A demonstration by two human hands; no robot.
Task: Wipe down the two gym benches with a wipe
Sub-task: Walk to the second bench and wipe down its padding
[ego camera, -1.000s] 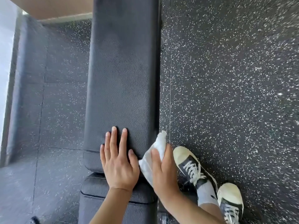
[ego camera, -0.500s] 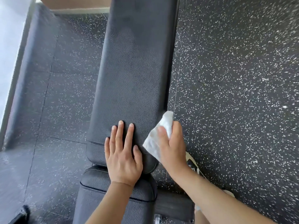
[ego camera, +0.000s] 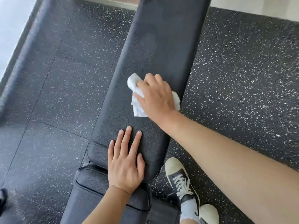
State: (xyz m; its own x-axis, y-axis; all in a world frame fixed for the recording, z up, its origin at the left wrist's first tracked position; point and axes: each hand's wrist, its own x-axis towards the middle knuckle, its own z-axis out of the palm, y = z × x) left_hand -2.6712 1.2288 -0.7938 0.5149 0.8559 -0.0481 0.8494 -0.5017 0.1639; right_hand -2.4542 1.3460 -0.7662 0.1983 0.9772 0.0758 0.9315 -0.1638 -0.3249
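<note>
At the far left, speckled rubber gym flooring (ego camera: 48, 94) is seen, with a pale strip of wall or window frame along its edge. Next, a black padded gym bench (ego camera: 158, 46) is laid out lengthwise away from the viewer, its long back pad separated by a narrow gap from a shorter seat pad (ego camera: 90, 188) nearer the camera. The left hand (ego camera: 125, 160) is laid flat with the fingers spread and straight across the near end of the back pad and the gap, apparently so that the body is braced while leaning forward. Further along the pad, a crumpled white wipe (ego camera: 137, 97) is pressed against the leather surface under the right hand (ego camera: 156, 96), whose fingers are curled over it; part of the wipe is left showing at the left of the knuckles and at the right edge of the pad. The wipe appears to be bunched so that it can be pushed firmly along the pad. At the right, two canvas sneakers (ego camera: 178, 177) are planted on the flooring beside the bench. Only one bench is shown.
</note>
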